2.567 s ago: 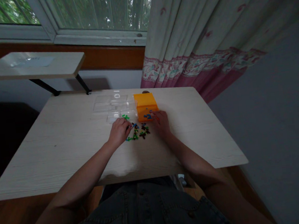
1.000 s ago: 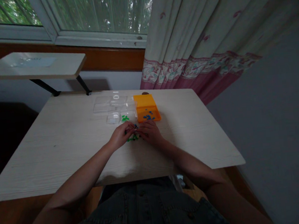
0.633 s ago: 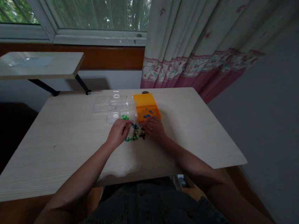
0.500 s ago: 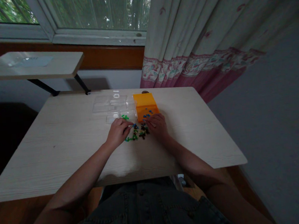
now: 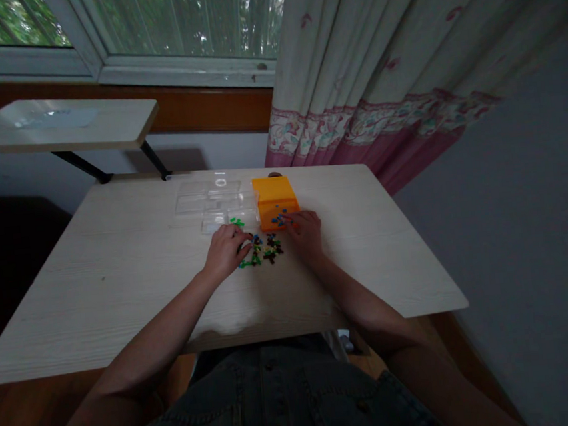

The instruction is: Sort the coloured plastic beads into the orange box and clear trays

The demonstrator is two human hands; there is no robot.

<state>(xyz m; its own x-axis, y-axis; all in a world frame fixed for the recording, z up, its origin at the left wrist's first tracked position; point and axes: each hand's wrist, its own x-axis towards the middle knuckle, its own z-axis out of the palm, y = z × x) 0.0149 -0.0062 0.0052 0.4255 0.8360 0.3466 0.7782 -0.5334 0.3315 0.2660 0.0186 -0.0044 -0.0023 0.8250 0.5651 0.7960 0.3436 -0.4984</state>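
Head view: by the right hand point(image 5: 307, 233), the near right corner of the orange box point(image 5: 272, 188) is covered; blue pieces point(image 5: 279, 220) are scattered in its nearer part. Beside the left hand point(image 5: 223, 251), a mixed pile point(image 5: 269, 249) is spread on the desk point(image 5: 144, 273). Fingers are curled on both, but whether anything is gripped cannot be told. Green pieces point(image 5: 236, 222) are contained in the clear trays point(image 5: 191, 204), just beyond the left hand.

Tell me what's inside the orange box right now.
Several small blue pieces lie in the orange box. Your right hand covers its near right corner, so whatever lies beneath the hand can't be seen.
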